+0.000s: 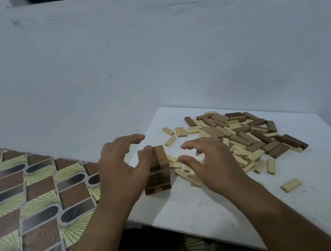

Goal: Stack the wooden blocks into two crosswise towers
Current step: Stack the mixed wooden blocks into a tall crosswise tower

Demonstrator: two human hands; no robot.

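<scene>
A tower of dark brown wooden blocks (159, 170), laid crosswise in several layers, stands near the left edge of the white table (220, 211). My left hand (122, 168) is spread beside the tower's left side, its thumb touching the top block and its fingers arched above it. To the right of the tower hovers my right hand (207, 161), fingers relaxed and pointing left, holding nothing. It covers part of the small pale blocks (178, 165) lying next to the tower. A big heap of mixed dark and pale blocks (243, 135) fills the table's far right.
A plain blue-grey wall rises behind the table. Patterned floor tiles (31, 200) lie to the left, below the table's edge. Stray pale blocks (291, 185) lie near the table's right front. Bare white surface shows in front of the tower.
</scene>
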